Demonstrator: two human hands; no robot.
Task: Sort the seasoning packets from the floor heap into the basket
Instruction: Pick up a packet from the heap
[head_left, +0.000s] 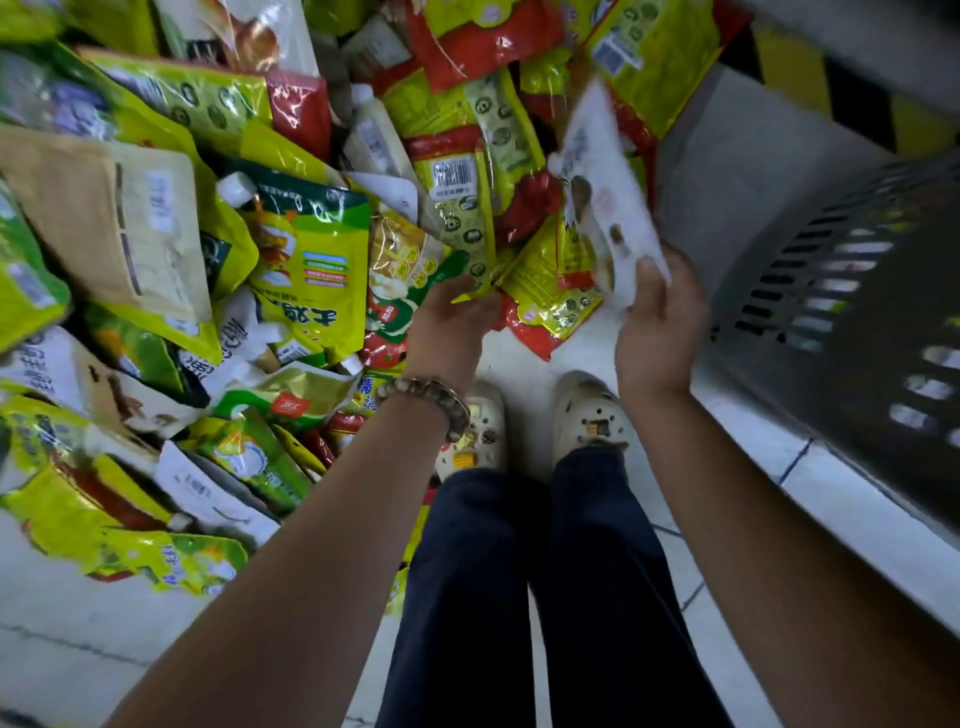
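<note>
Spreading across the left and top of the view, the heap (291, 244) of yellow, green, red and white seasoning packets runs off the frame edges, so its full extent is cut off and many packets lie half buried under others on the pale floor (78, 623). At its near edge the left hand (449, 319), a beaded bracelet (427, 401) on the wrist, reaches down onto a yellow-green packet (480, 283). Its fingers are hidden behind the back of the hand, so whether they grip the packet or only touch it cannot be told. Just right of it, a white packet (605, 202) is held up clear of the heap and smeared by motion blur, its print unreadable. Its long axis runs from the hand up and slightly left, the far end pointing away from the person over the red and yellow packets. The right hand (660, 327) pinches its near end, the thumb pressed on the face. Farther right stands the dark slotted basket (857, 291), also blurred and cut off by the frame edge, its inside not visible.
</note>
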